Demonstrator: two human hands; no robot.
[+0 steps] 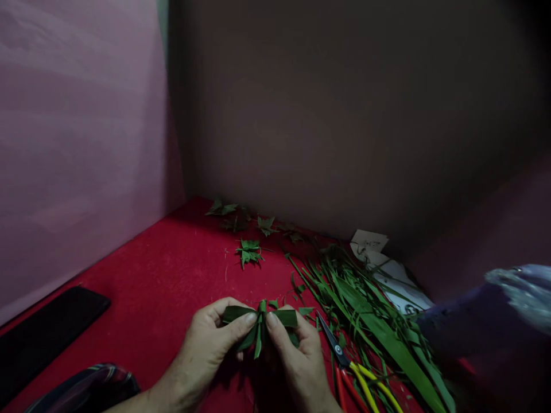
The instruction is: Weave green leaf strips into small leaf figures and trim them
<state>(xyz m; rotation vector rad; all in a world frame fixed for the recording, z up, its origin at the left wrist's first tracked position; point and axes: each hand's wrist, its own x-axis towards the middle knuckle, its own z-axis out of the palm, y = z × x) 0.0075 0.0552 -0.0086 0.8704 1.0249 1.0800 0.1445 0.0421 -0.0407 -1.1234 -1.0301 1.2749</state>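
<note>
Between my two hands is a folded green leaf strip [261, 321], shaped like a bow with a small knot at its middle and tails hanging down. My left hand [215, 338] pinches its left side, thumb on top near the knot. The right side is gripped by my right hand [295, 350], its thumb also pressed close to the knot. The fingertips under the leaf are partly hidden. Just right of my right hand lie scissors [338, 347] with dark blades and yellow handles, beside a tool with red handles [346, 390].
A heap of long green leaves [365, 310] covers the right side of the red surface [172, 269]. Lobed leaves [249, 251] lie farther back. White papers [394, 278] rest behind the heap. A black flat object [51, 338] sits at left, and walls enclose the back and left.
</note>
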